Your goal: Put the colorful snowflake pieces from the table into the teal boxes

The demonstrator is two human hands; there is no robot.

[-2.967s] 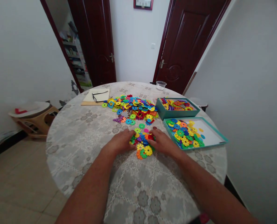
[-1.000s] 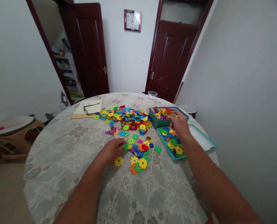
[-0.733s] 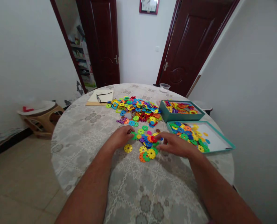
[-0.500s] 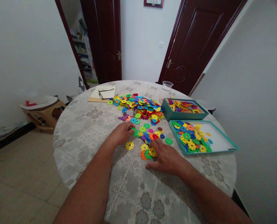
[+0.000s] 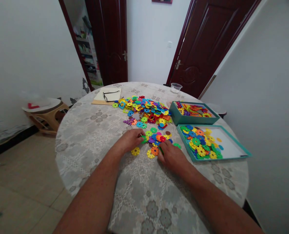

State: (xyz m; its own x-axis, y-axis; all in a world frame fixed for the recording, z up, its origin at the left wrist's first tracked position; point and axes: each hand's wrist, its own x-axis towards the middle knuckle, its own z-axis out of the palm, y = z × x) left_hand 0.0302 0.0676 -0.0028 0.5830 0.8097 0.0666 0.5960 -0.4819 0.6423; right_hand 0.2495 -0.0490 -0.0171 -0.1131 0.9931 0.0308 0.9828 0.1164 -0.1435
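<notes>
A small cluster of toothed plastic snowflake discs (image 5: pixel 156 138) in many colours lies between my two hands. At its left edge my left hand (image 5: pixel 131 140) is closed, its fingertips curled on a green disc (image 5: pixel 144 139). On the right side, my right hand (image 5: pixel 171 156) is closed with thumb and fingers drawn together; a green sliver of a disc (image 5: pixel 161 150) shows between them. Just in front of the cluster lie an orange disc (image 5: pixel 154 150) and a yellow disc (image 5: pixel 150 154). Another yellow disc (image 5: pixel 135 151) rests by my left wrist.
Behind is a large heap of discs (image 5: pixel 146 109). To the right stand a teal box (image 5: pixel 195 121) filled with pieces and its shallow lid (image 5: pixel 232 146) holding more discs. Glasses (image 5: pixel 110 96) on a notebook (image 5: pixel 100 97) and a clear plastic cup (image 5: pixel 176 87) sit farther back.
My left hand has shifted slightly right with the green disc. My right hand has moved forward and its spread thumb has closed in. The orange disc has moved up beside the cluster.
</notes>
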